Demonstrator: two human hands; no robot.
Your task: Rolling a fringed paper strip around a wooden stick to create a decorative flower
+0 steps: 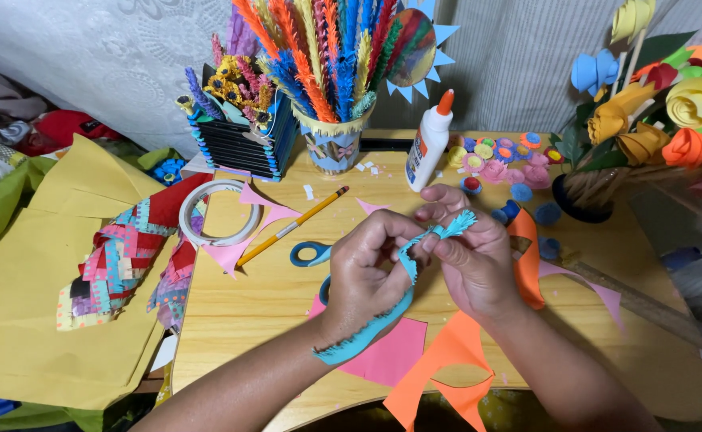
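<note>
Two hands at work on one fringed teal paper strip [403,268], over the wooden table [271,296]. Far left of the left hand: yellow paper sheets [63,264] with a woven multicolour piece [119,256]. Nearer left: tape roll [219,212], yellow pencil [291,228], blue-handled scissors [311,254] partly hidden behind the wrist. Left hand [367,272]: fingers curled, pinching the strip near its middle, loose tail hanging down past the wrist over pink paper [391,352]. Right hand [471,256]: thumb and fingertips pressed together on the strip's upper end, fringe tip poking out above the knuckles. Beyond both hands: cup of paper stems [335,144], glue bottle [429,144]. Right of the right hand: orange offcuts [527,256], small paper blossoms [499,160], paper rose bouquet [671,112].

Judgement on technique: roll tight from the pinched end, fringe edge kept up and level; feed with the left hand under light tension, no twist; uncut edge aligned turn over turn; glue within reach for the tail
</note>
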